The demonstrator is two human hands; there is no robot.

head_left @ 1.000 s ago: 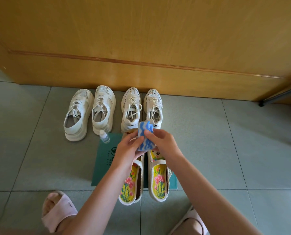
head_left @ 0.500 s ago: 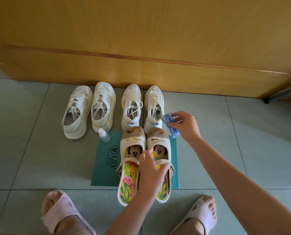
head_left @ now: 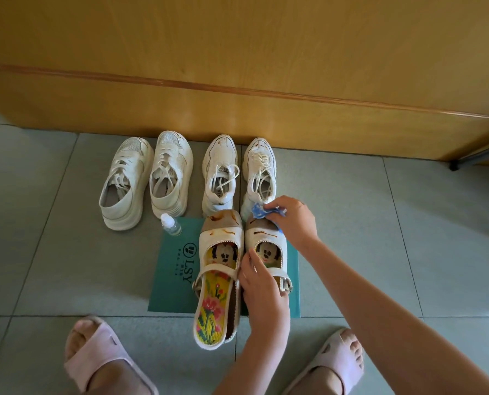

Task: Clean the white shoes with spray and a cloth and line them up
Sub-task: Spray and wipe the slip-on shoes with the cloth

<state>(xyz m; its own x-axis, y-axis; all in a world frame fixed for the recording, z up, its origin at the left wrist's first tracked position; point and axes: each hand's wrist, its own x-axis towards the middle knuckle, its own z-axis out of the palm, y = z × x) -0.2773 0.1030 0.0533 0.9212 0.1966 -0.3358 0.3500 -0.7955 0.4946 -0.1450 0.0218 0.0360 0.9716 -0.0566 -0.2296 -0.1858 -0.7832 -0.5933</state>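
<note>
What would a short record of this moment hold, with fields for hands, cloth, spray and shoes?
Right hand: pinches the blue cloth at the toe of the right-hand strap shoe
Left hand: holds that shoe at its middle
Strap shoes: both brown-stained on the toes, on the green sheet
Spray bottle: upright at the sheet's corner
Sneakers: four in a row by the wooden panel

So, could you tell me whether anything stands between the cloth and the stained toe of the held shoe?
Nothing visible does. The right hand holds the blue cloth at the stained toe of the strap shoe that the left hand grips; the spray bottle stands clear, to the left.
</note>
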